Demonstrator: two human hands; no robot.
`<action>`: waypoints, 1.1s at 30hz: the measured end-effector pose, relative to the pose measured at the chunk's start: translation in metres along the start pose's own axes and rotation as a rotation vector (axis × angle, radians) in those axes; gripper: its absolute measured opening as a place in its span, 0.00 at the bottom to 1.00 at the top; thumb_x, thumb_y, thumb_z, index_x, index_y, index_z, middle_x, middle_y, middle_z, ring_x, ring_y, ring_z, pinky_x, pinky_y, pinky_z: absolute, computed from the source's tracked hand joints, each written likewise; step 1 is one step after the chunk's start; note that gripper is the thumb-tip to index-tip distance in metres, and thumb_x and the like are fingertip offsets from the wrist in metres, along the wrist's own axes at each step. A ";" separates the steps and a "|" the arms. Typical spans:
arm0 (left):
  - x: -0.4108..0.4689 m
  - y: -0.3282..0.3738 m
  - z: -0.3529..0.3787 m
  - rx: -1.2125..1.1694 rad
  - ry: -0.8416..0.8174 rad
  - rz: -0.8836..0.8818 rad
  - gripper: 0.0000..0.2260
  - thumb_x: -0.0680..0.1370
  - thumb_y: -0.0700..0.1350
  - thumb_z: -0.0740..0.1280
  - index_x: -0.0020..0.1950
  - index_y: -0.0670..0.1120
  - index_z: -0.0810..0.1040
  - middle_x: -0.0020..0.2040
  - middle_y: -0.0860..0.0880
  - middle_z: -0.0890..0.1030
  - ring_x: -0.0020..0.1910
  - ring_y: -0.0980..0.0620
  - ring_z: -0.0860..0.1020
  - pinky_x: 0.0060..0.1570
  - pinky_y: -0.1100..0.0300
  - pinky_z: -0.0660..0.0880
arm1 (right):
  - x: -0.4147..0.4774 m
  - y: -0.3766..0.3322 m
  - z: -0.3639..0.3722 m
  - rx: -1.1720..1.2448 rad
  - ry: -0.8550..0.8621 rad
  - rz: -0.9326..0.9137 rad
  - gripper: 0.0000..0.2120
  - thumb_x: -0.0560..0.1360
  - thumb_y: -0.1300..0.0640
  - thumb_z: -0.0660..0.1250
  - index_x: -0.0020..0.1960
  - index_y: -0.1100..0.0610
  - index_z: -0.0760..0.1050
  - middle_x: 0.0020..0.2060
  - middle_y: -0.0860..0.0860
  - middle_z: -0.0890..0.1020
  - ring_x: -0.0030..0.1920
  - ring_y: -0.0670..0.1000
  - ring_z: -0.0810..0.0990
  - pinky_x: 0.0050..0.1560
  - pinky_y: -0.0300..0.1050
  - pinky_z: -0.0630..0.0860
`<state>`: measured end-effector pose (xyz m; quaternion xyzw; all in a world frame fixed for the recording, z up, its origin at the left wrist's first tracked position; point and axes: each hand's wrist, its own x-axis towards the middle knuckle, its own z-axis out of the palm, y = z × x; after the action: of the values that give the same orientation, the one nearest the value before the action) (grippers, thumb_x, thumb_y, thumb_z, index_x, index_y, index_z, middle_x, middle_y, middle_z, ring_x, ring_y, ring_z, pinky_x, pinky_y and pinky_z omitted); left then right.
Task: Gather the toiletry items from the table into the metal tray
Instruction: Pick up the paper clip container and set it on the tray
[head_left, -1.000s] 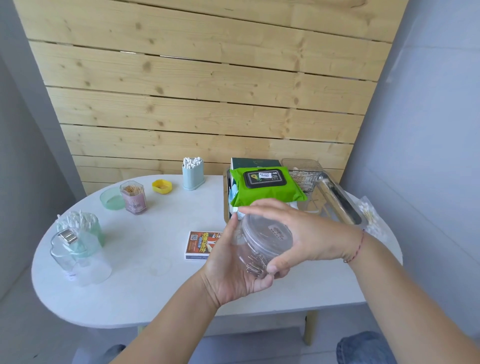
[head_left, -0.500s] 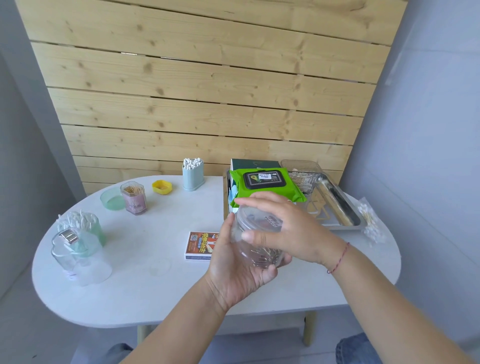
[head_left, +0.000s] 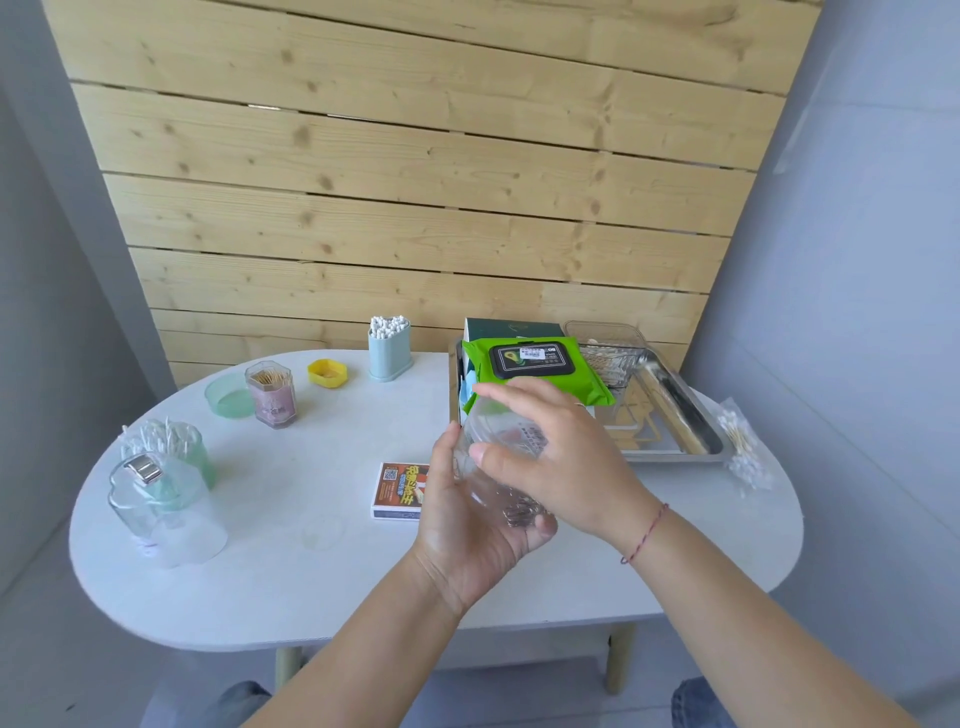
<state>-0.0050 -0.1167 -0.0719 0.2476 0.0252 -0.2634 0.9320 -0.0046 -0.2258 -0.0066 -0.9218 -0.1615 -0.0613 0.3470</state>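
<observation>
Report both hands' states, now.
Left hand: holding the clear round plastic jar from beneath.
Right hand: gripping the same jar from above.

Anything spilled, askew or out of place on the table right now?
Nothing looks spilled. The green wet-wipes pack lies tilted atop other items in the metal tray, and the bag of cotton swabs lies at the right edge of the table.

On the table before you, the box (head_left: 400, 491) showed a QR code and bold Chinese characters on orange, too blurred to read. The wipes pack (head_left: 532, 361) carried a white barcode sticker on its black lid. Dark print on the jar (head_left: 504, 426) you held was illegible.
</observation>
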 end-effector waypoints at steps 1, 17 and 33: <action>0.000 0.004 -0.001 0.000 -0.011 -0.054 0.24 0.73 0.65 0.59 0.51 0.47 0.81 0.44 0.46 0.83 0.40 0.46 0.81 0.35 0.59 0.73 | 0.000 0.000 -0.002 -0.008 -0.029 -0.025 0.33 0.62 0.33 0.60 0.66 0.39 0.71 0.62 0.37 0.70 0.66 0.43 0.66 0.67 0.44 0.66; -0.007 0.007 0.006 0.141 -0.140 -0.132 0.28 0.74 0.67 0.56 0.58 0.47 0.79 0.54 0.41 0.80 0.44 0.42 0.80 0.43 0.52 0.75 | -0.010 0.007 -0.003 0.097 0.043 -0.044 0.29 0.64 0.36 0.60 0.65 0.39 0.71 0.63 0.40 0.71 0.66 0.43 0.68 0.68 0.46 0.67; 0.005 -0.003 0.010 0.409 0.129 -0.019 0.18 0.79 0.54 0.61 0.63 0.45 0.76 0.57 0.42 0.81 0.53 0.43 0.81 0.52 0.48 0.79 | 0.007 0.057 -0.052 0.016 0.416 0.343 0.28 0.70 0.40 0.67 0.68 0.46 0.68 0.63 0.46 0.70 0.62 0.47 0.71 0.61 0.44 0.67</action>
<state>-0.0030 -0.1262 -0.0655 0.4475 0.0331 -0.2553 0.8564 0.0214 -0.2985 -0.0008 -0.9004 0.0713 -0.1885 0.3855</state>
